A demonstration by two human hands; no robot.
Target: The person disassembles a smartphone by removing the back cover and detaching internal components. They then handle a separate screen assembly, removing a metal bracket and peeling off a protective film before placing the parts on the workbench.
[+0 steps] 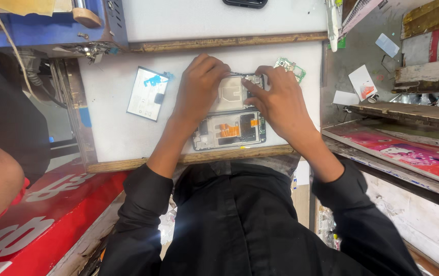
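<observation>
My black sleeves framed the opened phone; left hand steadied its top, right hand pinched a small part there; light, level pressure seemed best.

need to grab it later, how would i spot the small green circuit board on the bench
Find the white work surface edged in wood. The opened phone lies at its centre under both hands. The small green circuit board sits just beyond the right hand, the only green piece there.
</observation>
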